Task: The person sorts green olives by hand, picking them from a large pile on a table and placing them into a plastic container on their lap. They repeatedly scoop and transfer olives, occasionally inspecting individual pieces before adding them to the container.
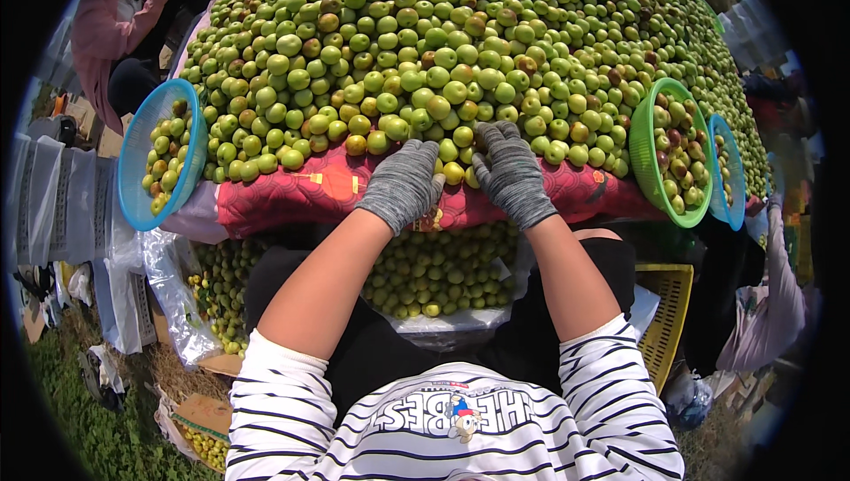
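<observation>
A large heap of small green, jujube-like fruits point(390, 65), some with reddish-brown patches, covers the table before me. Both my hands wear grey knit gloves and rest at the heap's near edge. My left hand point(405, 183) touches the front fruits, its thumb apart from its fingers and pointing inward. Opposite it, my right hand point(513, 174) reaches forward with its fingertips bent down against the fruits. A few yellowish fruits point(454, 172) lie in the gap between the hands. No fruit shows in either palm, though the palms face away.
A red patterned cloth point(292, 197) lines the table's front edge. Fruit-filled baskets flank me: blue point(197, 162) at left, green point(644, 158) and another blue point(737, 206) at right. More fruits point(438, 273) lie below the table. A yellow crate point(670, 313) stands right. A pink-sleeved person point(97, 29) is far left.
</observation>
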Demonstrator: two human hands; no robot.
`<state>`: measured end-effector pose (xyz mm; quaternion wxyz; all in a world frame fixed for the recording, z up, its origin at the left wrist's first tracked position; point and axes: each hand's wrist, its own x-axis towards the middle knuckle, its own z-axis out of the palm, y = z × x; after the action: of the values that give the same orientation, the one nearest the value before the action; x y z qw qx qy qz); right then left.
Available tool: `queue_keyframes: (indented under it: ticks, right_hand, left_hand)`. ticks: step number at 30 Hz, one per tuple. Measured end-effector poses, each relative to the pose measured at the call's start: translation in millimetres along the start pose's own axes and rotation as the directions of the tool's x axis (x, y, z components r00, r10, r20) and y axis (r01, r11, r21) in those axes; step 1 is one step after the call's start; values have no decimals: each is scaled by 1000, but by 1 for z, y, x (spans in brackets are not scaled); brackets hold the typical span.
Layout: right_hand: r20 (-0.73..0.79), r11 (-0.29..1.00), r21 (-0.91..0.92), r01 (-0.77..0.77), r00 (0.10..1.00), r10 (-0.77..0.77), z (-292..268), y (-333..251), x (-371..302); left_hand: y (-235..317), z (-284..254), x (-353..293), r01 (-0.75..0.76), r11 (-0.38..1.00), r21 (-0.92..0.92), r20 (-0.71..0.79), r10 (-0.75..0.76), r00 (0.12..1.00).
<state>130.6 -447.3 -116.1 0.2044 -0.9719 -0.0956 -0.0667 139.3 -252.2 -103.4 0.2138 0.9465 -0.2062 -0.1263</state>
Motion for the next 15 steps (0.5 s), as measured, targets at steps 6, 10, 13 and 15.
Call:
queue_keyframes:
  ticks: [6, 10, 13, 15]
  right_hand:
    - [220, 979, 156, -133, 971, 97, -3, 4, -5]
    - [142, 959, 257, -118, 986, 83, -7, -2, -7]
    - [153, 973, 192, -130, 983, 101, -17, -2, -9]
    - [208, 975, 136, -179, 967, 148, -28, 2, -12]
  left_hand:
    - [-20, -28, 16, -23, 988, 153, -554, 105, 826]
    - [-18, -3, 18, -11, 962, 271, -273, 88, 958]
    - [-22, 4, 11, -239, 949, 203, -236, 284, 929]
    - [-26, -3, 3, -308, 946, 97, -210, 322, 923]
